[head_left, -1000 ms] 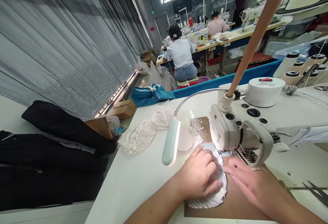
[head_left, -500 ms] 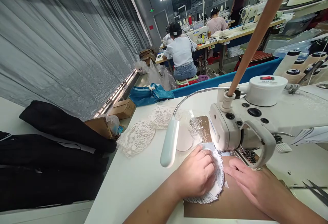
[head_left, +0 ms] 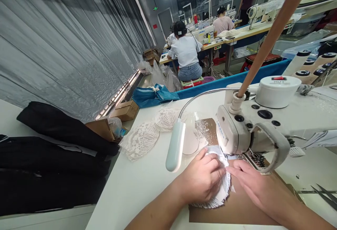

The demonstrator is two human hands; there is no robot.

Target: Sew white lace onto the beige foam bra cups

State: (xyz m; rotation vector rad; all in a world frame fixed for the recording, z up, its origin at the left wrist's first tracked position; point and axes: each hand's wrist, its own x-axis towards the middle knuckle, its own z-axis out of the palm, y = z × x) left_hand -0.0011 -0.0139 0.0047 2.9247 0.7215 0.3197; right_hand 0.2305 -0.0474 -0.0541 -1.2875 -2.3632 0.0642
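A round white lace piece (head_left: 223, 191) with a scalloped edge lies on the brown machine bed cover, just in front of the sewing machine head (head_left: 233, 132). My left hand (head_left: 206, 177) covers much of it, fingers bent and pressed together on the fabric. From the other side my right hand (head_left: 250, 179) rests on the brown surface, its index finger stretched out to the lace edge close to my left fingertips. The needle area is mostly hidden behind the machine head.
More white lace pieces (head_left: 142, 140) lie on the table at the back left, near a bendy lamp (head_left: 176, 146). Scissors (head_left: 326, 195) lie at the right edge. Thread cones (head_left: 302, 77) stand at the back right. Beyond sits a person in a white shirt (head_left: 185, 53).
My right index finger has moved left and up along the lace edge, closer to my left hand. The lace piece and left hand have barely shifted.
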